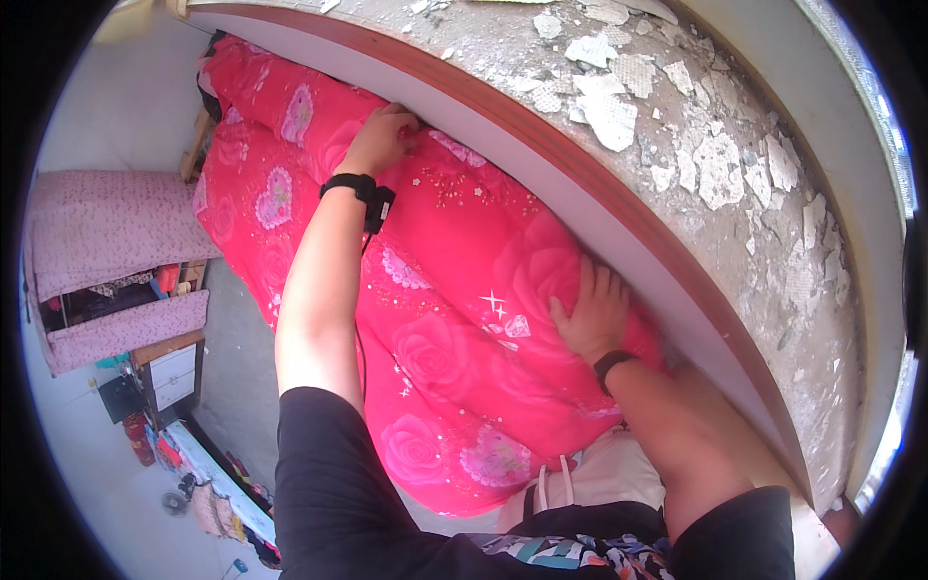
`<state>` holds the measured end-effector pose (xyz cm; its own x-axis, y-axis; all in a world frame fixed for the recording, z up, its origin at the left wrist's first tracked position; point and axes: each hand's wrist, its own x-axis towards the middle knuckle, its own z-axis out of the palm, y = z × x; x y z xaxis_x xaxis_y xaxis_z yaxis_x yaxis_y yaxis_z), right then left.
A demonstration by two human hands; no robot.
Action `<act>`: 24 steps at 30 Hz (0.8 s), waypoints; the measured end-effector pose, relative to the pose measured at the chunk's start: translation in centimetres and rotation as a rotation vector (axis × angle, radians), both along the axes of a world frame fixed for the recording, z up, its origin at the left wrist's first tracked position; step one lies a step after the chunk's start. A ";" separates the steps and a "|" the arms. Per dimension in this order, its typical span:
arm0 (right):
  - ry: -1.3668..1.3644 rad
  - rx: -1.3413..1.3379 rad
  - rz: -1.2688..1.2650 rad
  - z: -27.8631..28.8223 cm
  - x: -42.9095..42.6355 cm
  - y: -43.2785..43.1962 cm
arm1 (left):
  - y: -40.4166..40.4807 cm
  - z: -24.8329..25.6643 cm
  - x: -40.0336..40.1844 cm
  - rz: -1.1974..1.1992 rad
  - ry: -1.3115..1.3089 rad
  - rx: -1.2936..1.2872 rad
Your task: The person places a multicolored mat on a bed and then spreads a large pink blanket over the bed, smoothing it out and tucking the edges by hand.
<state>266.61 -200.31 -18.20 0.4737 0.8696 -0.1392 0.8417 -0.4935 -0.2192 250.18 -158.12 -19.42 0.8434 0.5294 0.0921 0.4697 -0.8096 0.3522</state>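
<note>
A pink bedspread (pixel 449 341) with rose, heart and gem prints covers the bed before me and shows several soft folds. My left hand (pixel 383 138) rests at its far edge beside the bed's pale board (pixel 507 148). Its fingers curl down towards the gap there; whether they pinch the cloth is hidden. Lower down, my right hand (pixel 596 308) lies flat on the bedspread, fingers apart, their tips close to the same board. A black strap with a small box and cable (pixel 377 206) circles my left wrist. Another dark band (pixel 611 366) is on the right wrist.
Along the board runs a reddish-brown top rim (pixel 580 138). Beyond it is a grey surface with flaking white paint (pixel 609 116). To the left stand a shelf with a pink patterned cover (pixel 116 232), a white-fronted cabinet (pixel 172 377) and a long low surface with clothes (pixel 217 500).
</note>
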 end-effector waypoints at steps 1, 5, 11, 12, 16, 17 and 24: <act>-0.029 0.036 0.008 -0.3 0.4 -0.2 | -0.5 0.4 0.3 -0.004 0.007 0.032; -0.086 0.090 0.037 -0.9 0.7 -0.6 | -2.6 2.1 -0.7 -0.029 -0.184 0.091; -0.076 0.085 0.032 -0.9 0.6 -0.5 | -3.7 2.9 -3.8 -0.014 0.018 0.086; -0.081 0.084 0.033 -1.0 0.6 -0.5 | -3.8 3.1 -3.8 -0.021 0.077 0.078; -0.064 0.074 0.026 -0.9 0.6 -0.5 | -2.6 2.6 -2.5 0.156 0.031 -0.098; -0.046 0.073 0.026 -0.7 0.4 -0.2 | -1.5 2.2 -2.5 0.145 0.051 -0.058; -0.048 0.097 0.043 -0.7 0.5 -0.2 | 2.7 -1.7 -0.2 0.255 0.194 0.221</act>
<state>267.14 -200.49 -18.94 0.4393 0.8978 -0.0313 0.8724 -0.4347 -0.2236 249.95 -155.40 -21.11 0.7005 0.7093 0.0792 0.7062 -0.7049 0.0668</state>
